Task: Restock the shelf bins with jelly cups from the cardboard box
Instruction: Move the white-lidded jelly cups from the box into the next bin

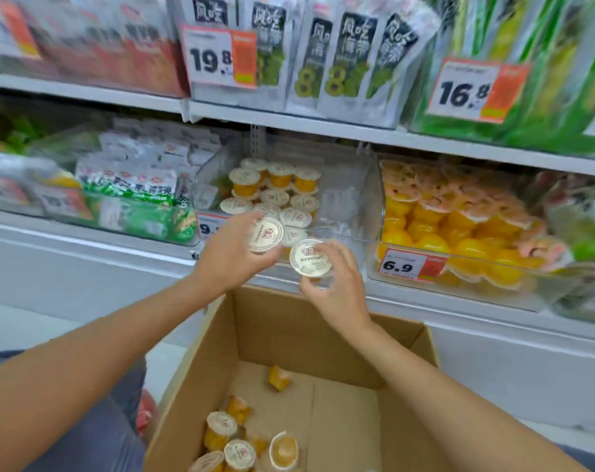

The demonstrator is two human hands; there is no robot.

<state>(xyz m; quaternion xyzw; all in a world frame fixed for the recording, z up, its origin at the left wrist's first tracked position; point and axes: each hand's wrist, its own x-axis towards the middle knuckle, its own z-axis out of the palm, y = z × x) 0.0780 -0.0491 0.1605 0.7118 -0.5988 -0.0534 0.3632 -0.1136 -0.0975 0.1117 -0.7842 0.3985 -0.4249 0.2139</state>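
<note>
Left hand (233, 253) grips one jelly cup (264, 234); right hand (333, 284) pinches another (310, 257). Cups probably light, rigid, foil lids puncturable; hold by sidewalls.

Your head cam is bright, evenly lit from overhead, no hard shadows. Soft shade under the upper shelf (289, 119) and inside the cardboard box (323, 328). Motion blur smears the red packs (102, 46) at the top left corner and the green bags (534, 80) at top right. The 19.8 price tag (211, 57) reads fine. Glare streaks the clear bin (354, 195). Lid print is soft on the jelly cup (264, 235) in your left hand (228, 257) and the second cup (310, 257) in your right hand (337, 291). Shelf edges bow from the wide lens.
</note>
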